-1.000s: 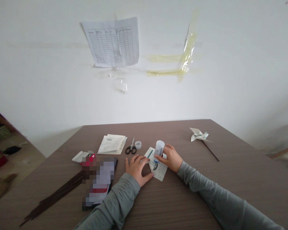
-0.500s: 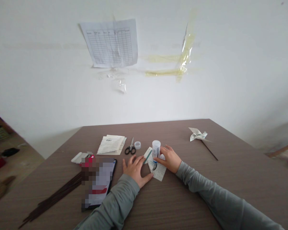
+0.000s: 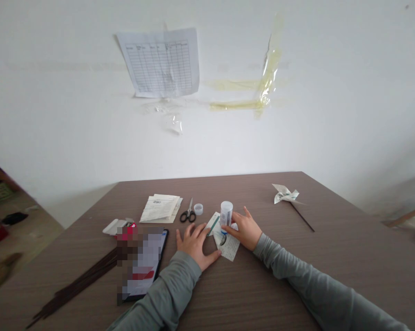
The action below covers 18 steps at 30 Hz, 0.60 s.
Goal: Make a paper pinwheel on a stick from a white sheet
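Observation:
My right hand (image 3: 246, 228) grips a small clear bottle (image 3: 226, 214) with a printed label, standing over a piece of printed paper (image 3: 231, 248). That paper is folded or cut into a pinwheel-like shape, and the bottle covers its middle. My left hand (image 3: 196, 246) lies with fingers spread, its fingertips and thumb at the left edges of the paper. Just beyond my left hand are black-handled scissors (image 3: 187, 215) and a small white cap (image 3: 198, 209).
A stack of printed sheets (image 3: 161, 207) lies at the back left. Nearer are a red-and-white box (image 3: 124, 227), a phone (image 3: 147, 262) and a bundle of dark sticks (image 3: 79, 282). On the right lies a paper pinwheel (image 3: 285, 195) on a stick. A wall rises behind the table (image 3: 273, 285).
Some fingers of my right hand have lifted slightly, while it keeps hold of the bottle. My left hand has barely moved.

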Each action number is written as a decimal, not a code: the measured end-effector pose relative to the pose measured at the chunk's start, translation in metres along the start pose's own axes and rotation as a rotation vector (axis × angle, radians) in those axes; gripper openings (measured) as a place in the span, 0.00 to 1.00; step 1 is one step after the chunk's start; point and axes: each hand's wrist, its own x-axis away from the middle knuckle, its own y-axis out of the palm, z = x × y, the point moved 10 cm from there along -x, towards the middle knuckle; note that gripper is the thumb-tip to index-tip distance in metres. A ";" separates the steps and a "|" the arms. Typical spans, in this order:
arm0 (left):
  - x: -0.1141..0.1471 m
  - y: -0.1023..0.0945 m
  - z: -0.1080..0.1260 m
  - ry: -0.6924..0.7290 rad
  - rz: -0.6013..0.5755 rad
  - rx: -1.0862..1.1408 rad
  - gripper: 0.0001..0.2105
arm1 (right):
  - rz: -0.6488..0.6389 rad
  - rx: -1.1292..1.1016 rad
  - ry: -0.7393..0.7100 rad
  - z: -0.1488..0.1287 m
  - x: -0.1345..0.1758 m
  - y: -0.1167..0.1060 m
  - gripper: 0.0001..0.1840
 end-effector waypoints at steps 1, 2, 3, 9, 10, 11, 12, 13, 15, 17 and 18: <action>0.000 0.000 0.000 -0.001 -0.003 -0.004 0.41 | -0.007 0.003 0.004 0.000 0.000 0.001 0.09; 0.000 0.000 0.000 -0.001 -0.003 -0.007 0.42 | -0.018 0.006 0.008 0.001 0.000 0.002 0.09; -0.001 0.000 0.001 0.001 -0.002 -0.010 0.42 | -0.033 0.008 0.011 0.001 0.000 0.003 0.09; -0.001 -0.001 0.001 0.003 -0.012 -0.018 0.42 | -0.064 0.025 -0.006 -0.002 0.000 0.004 0.10; -0.001 -0.001 0.001 0.002 -0.014 -0.019 0.42 | -0.058 0.022 -0.009 -0.002 0.000 0.004 0.11; -0.001 -0.001 0.001 -0.001 -0.016 -0.020 0.42 | -0.053 0.019 -0.010 -0.002 0.000 0.003 0.11; -0.001 -0.001 0.000 -0.005 -0.018 -0.022 0.42 | -0.049 0.015 -0.008 -0.002 0.000 0.003 0.11; -0.001 -0.001 0.000 -0.010 -0.020 -0.023 0.42 | -0.046 0.010 -0.007 -0.001 0.000 0.003 0.11; 0.000 0.000 0.000 -0.011 -0.019 -0.020 0.42 | -0.040 -0.003 -0.003 0.000 0.000 0.003 0.11; 0.000 0.000 0.001 -0.004 -0.004 -0.007 0.42 | -0.039 -0.018 0.002 0.001 0.000 0.004 0.11; 0.000 -0.001 0.002 0.001 0.006 0.002 0.41 | -0.040 -0.026 0.003 0.002 0.000 0.004 0.11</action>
